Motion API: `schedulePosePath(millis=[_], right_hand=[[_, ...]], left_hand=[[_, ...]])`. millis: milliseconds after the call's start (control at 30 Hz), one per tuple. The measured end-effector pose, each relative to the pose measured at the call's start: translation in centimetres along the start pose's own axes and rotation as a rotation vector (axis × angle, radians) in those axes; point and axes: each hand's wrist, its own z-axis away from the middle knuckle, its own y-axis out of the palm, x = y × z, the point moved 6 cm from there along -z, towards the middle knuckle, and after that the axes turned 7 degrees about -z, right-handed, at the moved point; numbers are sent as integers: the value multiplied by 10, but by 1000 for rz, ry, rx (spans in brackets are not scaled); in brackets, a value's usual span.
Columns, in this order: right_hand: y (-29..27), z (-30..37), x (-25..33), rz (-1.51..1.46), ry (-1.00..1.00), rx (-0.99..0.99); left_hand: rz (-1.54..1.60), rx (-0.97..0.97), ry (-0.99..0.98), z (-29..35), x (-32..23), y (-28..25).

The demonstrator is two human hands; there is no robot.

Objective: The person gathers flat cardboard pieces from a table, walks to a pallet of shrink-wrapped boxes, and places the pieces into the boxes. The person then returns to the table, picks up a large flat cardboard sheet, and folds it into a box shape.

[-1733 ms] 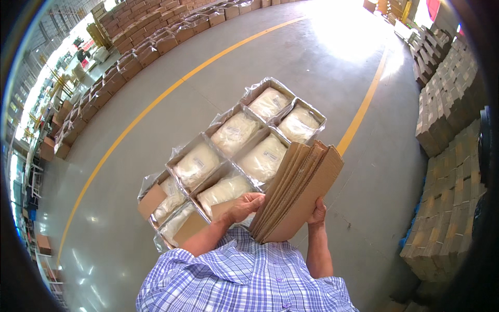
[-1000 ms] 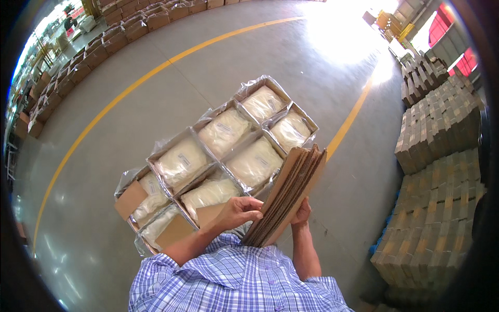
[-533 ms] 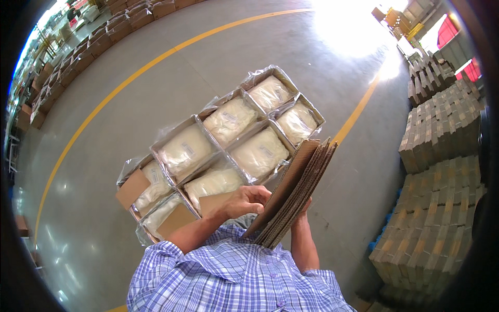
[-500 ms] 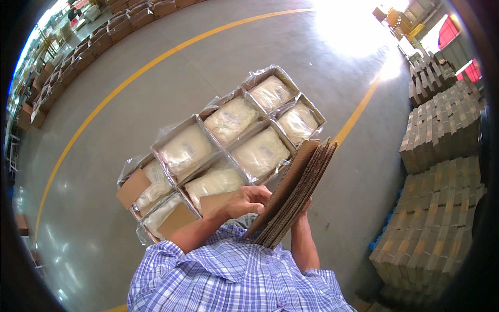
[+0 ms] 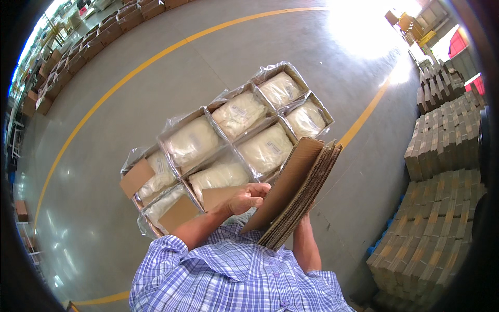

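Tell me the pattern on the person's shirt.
The shirt is checked in blue-purple and white; the head view shows it.

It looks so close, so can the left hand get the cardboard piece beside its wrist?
Probably yes: the left hand is close by that cardboard piece, nothing seems between them, though its fingertips are at the upright cardboard sheets.

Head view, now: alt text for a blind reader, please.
A person's left hand touches the splayed front sheet of a cardboard stack; the mostly hidden right hand holds it from behind. Beyond are open plastic-lined cartons of pale bundles.
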Motion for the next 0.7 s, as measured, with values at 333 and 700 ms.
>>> schedulePosePath(millis=[333, 700], right_hand=[[53, -2, -13, 214, 26, 122], [91, 7, -23, 233, 10, 225]], left_hand=[[-319, -185, 71, 5, -40, 20], [-639, -40, 381, -29, -139, 60]])
